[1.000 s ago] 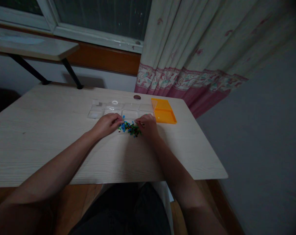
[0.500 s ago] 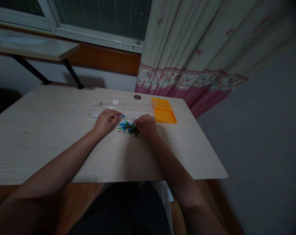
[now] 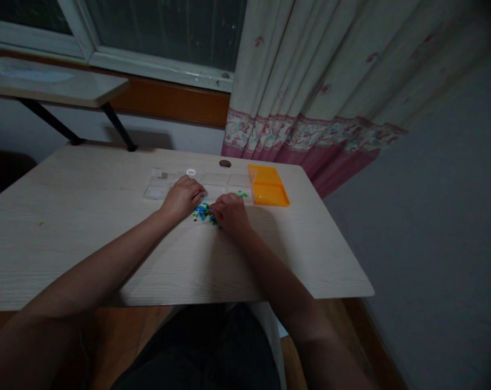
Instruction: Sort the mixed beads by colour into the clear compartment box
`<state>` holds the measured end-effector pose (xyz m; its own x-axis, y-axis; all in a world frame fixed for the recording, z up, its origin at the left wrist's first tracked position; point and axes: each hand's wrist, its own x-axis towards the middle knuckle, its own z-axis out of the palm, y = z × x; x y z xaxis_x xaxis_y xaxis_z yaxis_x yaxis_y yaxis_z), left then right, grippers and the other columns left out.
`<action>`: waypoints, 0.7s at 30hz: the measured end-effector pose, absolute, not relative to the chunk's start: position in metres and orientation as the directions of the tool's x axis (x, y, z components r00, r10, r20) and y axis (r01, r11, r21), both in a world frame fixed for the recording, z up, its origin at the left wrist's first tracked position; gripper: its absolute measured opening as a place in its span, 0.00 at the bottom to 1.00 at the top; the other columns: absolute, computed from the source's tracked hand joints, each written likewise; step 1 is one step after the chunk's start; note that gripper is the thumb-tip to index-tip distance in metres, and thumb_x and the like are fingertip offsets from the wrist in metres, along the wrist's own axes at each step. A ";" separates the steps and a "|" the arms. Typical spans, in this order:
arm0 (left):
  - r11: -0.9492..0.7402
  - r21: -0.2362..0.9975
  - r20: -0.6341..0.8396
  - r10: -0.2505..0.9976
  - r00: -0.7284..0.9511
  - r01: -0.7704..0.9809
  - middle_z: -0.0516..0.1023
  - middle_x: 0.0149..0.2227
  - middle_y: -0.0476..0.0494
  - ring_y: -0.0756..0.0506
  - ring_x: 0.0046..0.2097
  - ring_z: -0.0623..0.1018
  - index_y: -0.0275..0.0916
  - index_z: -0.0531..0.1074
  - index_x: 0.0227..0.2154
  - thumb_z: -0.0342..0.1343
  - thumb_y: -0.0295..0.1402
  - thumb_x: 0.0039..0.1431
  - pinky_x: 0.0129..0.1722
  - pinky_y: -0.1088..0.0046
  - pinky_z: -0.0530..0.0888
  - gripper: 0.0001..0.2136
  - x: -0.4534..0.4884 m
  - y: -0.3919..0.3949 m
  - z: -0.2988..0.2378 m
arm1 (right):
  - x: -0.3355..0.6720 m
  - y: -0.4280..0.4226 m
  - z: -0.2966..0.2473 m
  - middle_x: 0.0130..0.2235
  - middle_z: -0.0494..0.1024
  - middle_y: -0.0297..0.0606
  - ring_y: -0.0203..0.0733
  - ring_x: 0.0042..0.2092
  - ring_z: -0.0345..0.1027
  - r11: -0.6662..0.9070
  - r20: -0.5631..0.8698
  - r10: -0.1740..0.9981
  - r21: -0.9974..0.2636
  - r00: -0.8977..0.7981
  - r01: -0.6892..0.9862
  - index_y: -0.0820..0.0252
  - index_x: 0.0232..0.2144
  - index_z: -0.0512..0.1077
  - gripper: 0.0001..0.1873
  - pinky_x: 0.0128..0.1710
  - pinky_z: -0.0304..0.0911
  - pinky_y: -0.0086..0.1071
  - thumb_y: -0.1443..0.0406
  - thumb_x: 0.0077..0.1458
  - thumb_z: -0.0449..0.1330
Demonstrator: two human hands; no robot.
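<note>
A small heap of tiny blue, green and dark pieces (image 3: 203, 212) lies on the table between my hands. My left hand (image 3: 183, 196) is at the front edge of a clear compartment tray (image 3: 215, 180), thumb and fingertips pinched together. A speck of blue shows by those fingertips, but what they grip is too small to make out. My right hand (image 3: 232, 214) reaches into the heap's right side with its fingers bent together and covers part of it. Anything between its fingertips is hidden. Several green pieces (image 3: 241, 194) lie in the tray's front right compartment.
An open orange plastic case (image 3: 272, 194) adjoins the tray's right end. Behind the tray is a round hole (image 3: 225, 163) in the tabletop (image 3: 86, 238). A raised shelf (image 3: 78, 86) on black legs stands at the back left. A curtain (image 3: 286, 108) hangs behind.
My right hand has moved left and over the heap, uncovering the green pieces in the tray. My left hand has shifted slightly right, and the blue at its fingertips shows less. The view has shifted a little.
</note>
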<state>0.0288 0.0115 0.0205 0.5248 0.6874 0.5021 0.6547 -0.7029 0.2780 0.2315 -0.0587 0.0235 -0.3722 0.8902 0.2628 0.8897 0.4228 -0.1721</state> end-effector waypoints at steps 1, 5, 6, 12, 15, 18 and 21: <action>-0.701 0.257 0.504 0.685 0.526 0.665 0.80 0.39 0.37 0.38 0.45 0.74 0.36 0.81 0.38 0.54 0.34 0.66 0.50 0.57 0.71 0.11 0.031 0.014 0.021 | 0.229 -0.058 0.023 0.47 0.78 0.40 0.47 0.51 0.62 0.413 0.264 0.893 -0.158 -0.365 0.897 0.53 0.46 0.81 0.14 0.52 0.51 0.40 0.59 0.68 0.56; -0.667 0.195 0.479 0.704 0.524 0.719 0.77 0.38 0.35 0.36 0.46 0.73 0.35 0.82 0.36 0.55 0.34 0.65 0.48 0.56 0.72 0.11 0.036 0.023 0.023 | 0.226 -0.059 0.025 0.47 0.78 0.42 0.48 0.51 0.62 0.379 0.262 0.903 -0.113 -0.340 0.919 0.53 0.47 0.80 0.14 0.50 0.51 0.40 0.61 0.68 0.55; -0.664 0.184 0.475 0.706 0.526 0.725 0.77 0.38 0.35 0.36 0.45 0.73 0.35 0.82 0.36 0.55 0.34 0.65 0.47 0.56 0.71 0.11 0.037 0.025 0.023 | 0.226 -0.059 0.025 0.48 0.77 0.41 0.48 0.51 0.62 0.376 0.263 0.903 -0.106 -0.339 0.920 0.53 0.48 0.80 0.14 0.50 0.51 0.40 0.61 0.68 0.55; -0.685 0.201 0.486 0.691 0.536 0.700 0.76 0.38 0.35 0.37 0.44 0.72 0.36 0.83 0.38 0.53 0.36 0.67 0.46 0.57 0.70 0.14 0.028 0.022 0.025 | 0.226 -0.058 0.024 0.47 0.77 0.42 0.48 0.50 0.62 0.369 0.244 0.908 -0.076 -0.342 0.926 0.53 0.47 0.80 0.14 0.49 0.52 0.41 0.60 0.68 0.55; -0.719 0.237 0.473 0.673 0.568 0.654 0.75 0.38 0.38 0.39 0.44 0.72 0.39 0.82 0.42 0.52 0.36 0.68 0.47 0.60 0.70 0.13 0.019 0.008 0.026 | 0.225 -0.057 0.022 0.47 0.77 0.41 0.48 0.50 0.62 0.369 0.249 0.906 -0.071 -0.342 0.927 0.53 0.46 0.80 0.14 0.49 0.52 0.41 0.61 0.69 0.55; -0.742 0.232 0.421 0.659 0.623 0.628 0.75 0.38 0.39 0.40 0.43 0.72 0.39 0.81 0.44 0.51 0.34 0.68 0.47 0.61 0.70 0.13 0.012 -0.010 0.023 | 0.226 -0.057 0.023 0.47 0.77 0.42 0.49 0.50 0.62 0.372 0.239 0.907 -0.073 -0.346 0.925 0.53 0.47 0.80 0.14 0.49 0.52 0.41 0.62 0.68 0.55; -0.743 0.214 0.391 0.660 0.642 0.634 0.75 0.38 0.39 0.40 0.43 0.71 0.39 0.80 0.47 0.52 0.33 0.68 0.47 0.60 0.70 0.13 0.010 -0.021 0.017 | 0.226 -0.058 0.025 0.47 0.77 0.43 0.48 0.51 0.62 0.369 0.232 0.910 -0.082 -0.342 0.926 0.54 0.47 0.80 0.14 0.49 0.52 0.40 0.62 0.68 0.55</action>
<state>0.0104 -0.0214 0.0173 0.6419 0.6597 0.3908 0.6340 -0.7433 0.2135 0.2263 -0.0585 0.0255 -0.3423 0.9105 0.2322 0.9258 0.3690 -0.0820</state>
